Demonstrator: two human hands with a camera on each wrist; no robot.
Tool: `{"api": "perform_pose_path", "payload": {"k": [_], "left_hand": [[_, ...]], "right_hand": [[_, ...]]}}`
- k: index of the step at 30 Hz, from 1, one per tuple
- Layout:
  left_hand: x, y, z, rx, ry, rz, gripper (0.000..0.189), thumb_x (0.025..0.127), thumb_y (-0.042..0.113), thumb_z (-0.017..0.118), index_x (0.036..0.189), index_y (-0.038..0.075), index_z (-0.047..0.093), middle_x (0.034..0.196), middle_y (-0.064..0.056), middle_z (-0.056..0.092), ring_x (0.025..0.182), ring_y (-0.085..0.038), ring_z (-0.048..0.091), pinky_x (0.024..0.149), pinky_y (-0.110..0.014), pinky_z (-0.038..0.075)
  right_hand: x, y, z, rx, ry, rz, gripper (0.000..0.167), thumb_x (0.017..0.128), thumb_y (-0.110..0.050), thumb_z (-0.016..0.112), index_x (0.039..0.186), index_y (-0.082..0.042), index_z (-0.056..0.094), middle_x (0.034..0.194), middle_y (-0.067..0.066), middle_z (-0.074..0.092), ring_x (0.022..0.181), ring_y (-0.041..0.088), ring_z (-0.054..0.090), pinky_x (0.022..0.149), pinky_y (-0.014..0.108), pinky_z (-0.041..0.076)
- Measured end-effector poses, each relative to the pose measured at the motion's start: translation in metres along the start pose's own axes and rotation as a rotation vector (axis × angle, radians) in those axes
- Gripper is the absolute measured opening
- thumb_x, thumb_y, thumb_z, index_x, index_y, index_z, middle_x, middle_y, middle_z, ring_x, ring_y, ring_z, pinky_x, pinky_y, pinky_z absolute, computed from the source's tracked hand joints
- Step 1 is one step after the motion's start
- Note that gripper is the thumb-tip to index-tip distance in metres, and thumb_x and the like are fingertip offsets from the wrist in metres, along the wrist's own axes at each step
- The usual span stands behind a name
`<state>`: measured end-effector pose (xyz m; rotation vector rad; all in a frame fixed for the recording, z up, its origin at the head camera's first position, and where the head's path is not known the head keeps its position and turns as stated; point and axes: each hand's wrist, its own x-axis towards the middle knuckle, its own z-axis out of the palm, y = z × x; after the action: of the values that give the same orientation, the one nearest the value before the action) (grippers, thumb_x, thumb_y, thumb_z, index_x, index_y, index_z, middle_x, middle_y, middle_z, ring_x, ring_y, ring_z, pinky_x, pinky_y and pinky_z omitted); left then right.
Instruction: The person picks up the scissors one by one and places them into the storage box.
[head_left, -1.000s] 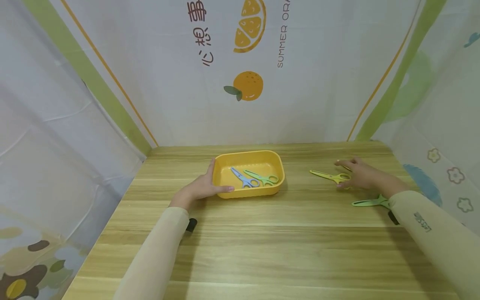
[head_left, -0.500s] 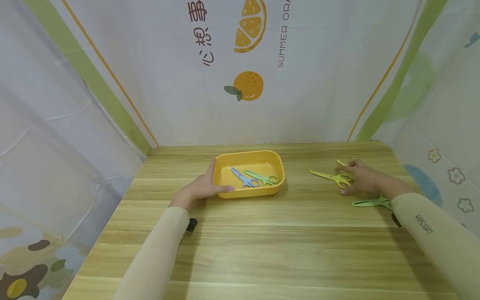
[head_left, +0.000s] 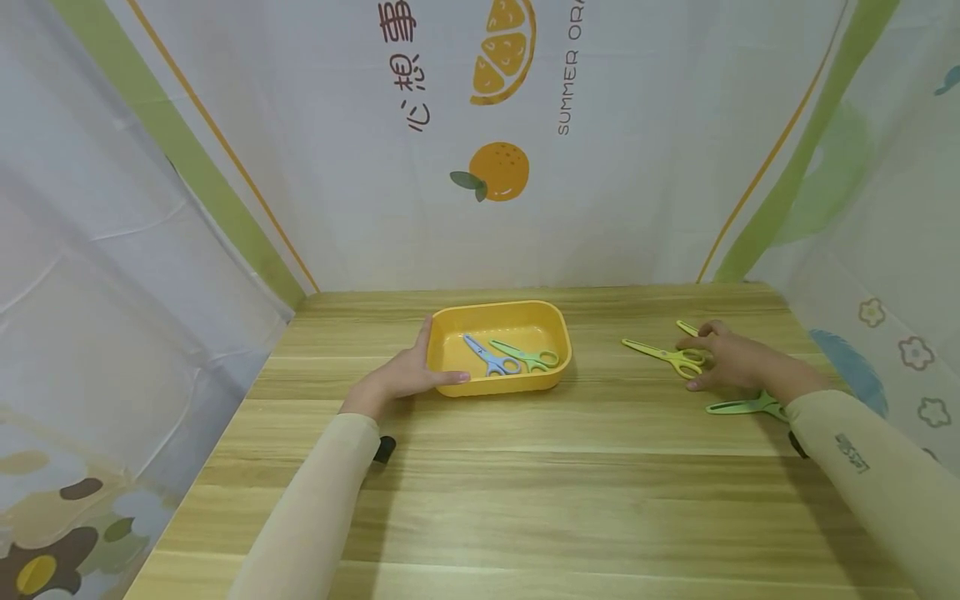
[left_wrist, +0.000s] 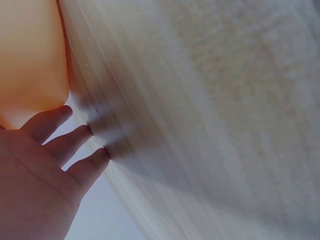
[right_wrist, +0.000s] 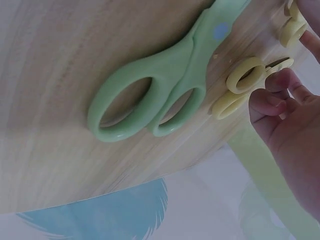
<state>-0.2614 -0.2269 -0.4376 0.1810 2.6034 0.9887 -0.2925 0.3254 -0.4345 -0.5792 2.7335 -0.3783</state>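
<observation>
My left hand holds the left end of a yellow plastic box, thumb along its front rim and fingers against the outer side wall. Blue scissors and green scissors lie inside. At the right, my right hand hovers with thumb and index finger spread around the handles of yellow scissors; firm contact cannot be made out. A second yellow pair lies behind, mostly hidden by that hand. Larger green scissors rest on the table near my right wrist, their handles partly covered in the head view.
The wooden table ends at a white printed curtain behind the box, with more curtain on both sides. The table's right edge runs close to my right forearm.
My right hand has shifted slightly right and toward me, its thumb lowering beside the yellow scissors' handles and uncovering more of them. The left hand and box stay put.
</observation>
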Motion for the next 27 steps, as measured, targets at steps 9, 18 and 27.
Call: {"api": "perform_pose_path", "payload": {"k": [9,18,27], "left_hand": [[-0.001,0.001,0.000,0.007,0.004,-0.002,0.146,0.080,0.076,0.079,0.168,0.025,-0.024,0.174,-0.029,0.024,0.160,-0.045,0.031,0.130,-0.062,0.027],[-0.001,0.001,0.000,-0.008,0.002,0.002,0.146,0.080,0.075,0.080,0.168,0.024,-0.025,0.171,-0.031,0.030,0.159,-0.044,0.034,0.130,-0.062,0.027],[-0.003,0.000,0.000,0.014,0.013,-0.004,0.146,0.079,0.077,0.079,0.169,0.025,-0.023,0.169,-0.031,0.035,0.155,-0.044,0.040,0.128,-0.062,0.031]], "right_hand": [[0.001,0.004,0.002,-0.020,0.028,-0.036,0.091,0.086,-0.056,0.085,0.152,-0.001,0.056,0.154,0.034,0.034,0.118,0.051,0.063,0.093,0.069,0.054],[0.000,-0.006,-0.003,0.133,0.071,-0.031,0.084,0.087,-0.056,0.084,0.148,-0.004,0.056,0.163,0.034,0.028,0.137,0.062,0.047,0.102,0.074,0.047],[0.008,-0.020,-0.013,0.162,0.211,-0.031,0.076,0.092,-0.050,0.083,0.145,-0.001,0.057,0.140,0.022,0.056,0.104,0.032,0.055,0.083,0.044,0.051]]}}
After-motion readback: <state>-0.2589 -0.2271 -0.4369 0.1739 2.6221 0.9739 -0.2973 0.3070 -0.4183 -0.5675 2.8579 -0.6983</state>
